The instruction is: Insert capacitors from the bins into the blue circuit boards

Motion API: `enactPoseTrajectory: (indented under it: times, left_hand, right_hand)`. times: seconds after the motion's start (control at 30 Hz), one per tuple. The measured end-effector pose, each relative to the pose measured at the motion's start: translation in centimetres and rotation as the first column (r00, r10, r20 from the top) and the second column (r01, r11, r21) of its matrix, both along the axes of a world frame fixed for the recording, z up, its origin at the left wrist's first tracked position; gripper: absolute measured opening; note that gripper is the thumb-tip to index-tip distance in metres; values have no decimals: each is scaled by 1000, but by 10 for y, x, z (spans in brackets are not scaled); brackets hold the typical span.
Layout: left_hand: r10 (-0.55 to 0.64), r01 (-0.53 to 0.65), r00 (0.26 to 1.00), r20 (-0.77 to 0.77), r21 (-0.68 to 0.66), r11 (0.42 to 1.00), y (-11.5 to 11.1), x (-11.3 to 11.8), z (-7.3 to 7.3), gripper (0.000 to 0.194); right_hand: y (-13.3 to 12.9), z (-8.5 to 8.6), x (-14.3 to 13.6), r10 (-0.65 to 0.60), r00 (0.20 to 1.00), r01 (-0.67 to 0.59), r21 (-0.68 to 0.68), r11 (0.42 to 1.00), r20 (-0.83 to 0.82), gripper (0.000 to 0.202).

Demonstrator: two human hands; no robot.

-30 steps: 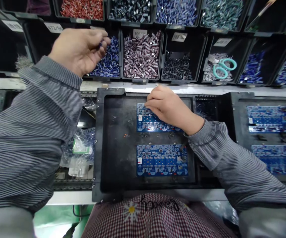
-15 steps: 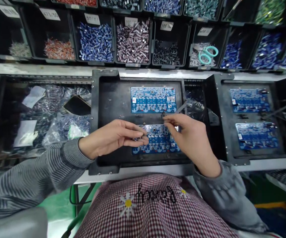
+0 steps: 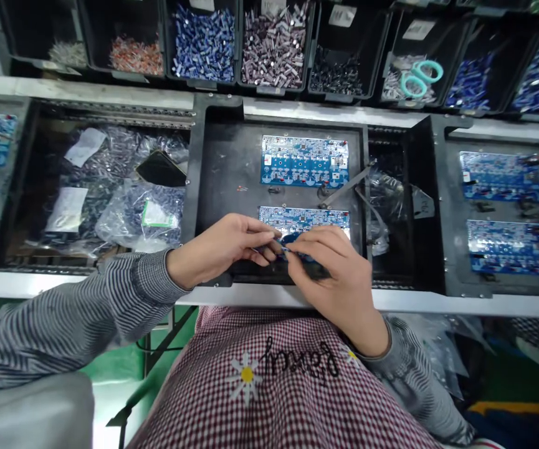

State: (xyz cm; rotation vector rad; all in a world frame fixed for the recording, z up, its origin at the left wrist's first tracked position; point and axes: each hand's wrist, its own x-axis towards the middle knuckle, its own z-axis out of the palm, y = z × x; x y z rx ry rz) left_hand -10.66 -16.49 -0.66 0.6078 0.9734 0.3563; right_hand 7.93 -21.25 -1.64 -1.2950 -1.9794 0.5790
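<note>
Fingertips almost touching, my left hand (image 3: 236,246) and my right hand (image 3: 332,265) meet over the lower blue circuit board (image 3: 304,216). The left fingers are pinched with thin, small bits at their tips, too small to name. My right thumb and index finger also pinch something tiny, with a bluish glint where the hands meet. Both hands hide most of that board's lower half. Above it lies the upper blue circuit board (image 3: 304,161), flat in the black tray (image 3: 225,149). A small orange-tipped part with thin leads (image 3: 242,188) rests on the tray to the left.
Bins of small components, among them blue ones (image 3: 204,43) and mauve ones (image 3: 273,50), line the back. Teal-handled scissors (image 3: 414,85) sit in one bin. Bagged parts (image 3: 143,212) lie left. A grey strap (image 3: 351,185) crosses the tray's right edge. Another tray (image 3: 456,249) holds boards.
My right hand has come down and left from between the two boards to meet my left hand's fingertips. The camera view has tilted down and shifted left.
</note>
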Motion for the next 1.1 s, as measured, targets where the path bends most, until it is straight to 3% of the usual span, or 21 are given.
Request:
enactPoseTrajectory:
  times: [0.1, 0.8, 0.97, 1.1]
  left_hand:
    - [3, 7, 995, -97, 110, 994, 2, -6, 0, 16]
    - [-134, 211, 954, -269, 283, 936, -3, -10, 3, 12]
    - [-182, 232, 961, -207, 255, 939, -1, 2, 3, 11]
    - [-134, 188, 972, -191, 296, 937, 0, 12, 1, 13]
  right_hand:
    - [-1, -4, 3, 33, 999, -32, -60, 998, 8, 17]
    - [0, -16, 7, 162, 984, -159, -45, 986, 74, 25]
    - [-5, -5, 10, 70, 998, -70, -33, 997, -9, 24]
    - [-6, -1, 25, 15, 999, -12, -50, 999, 52, 20]
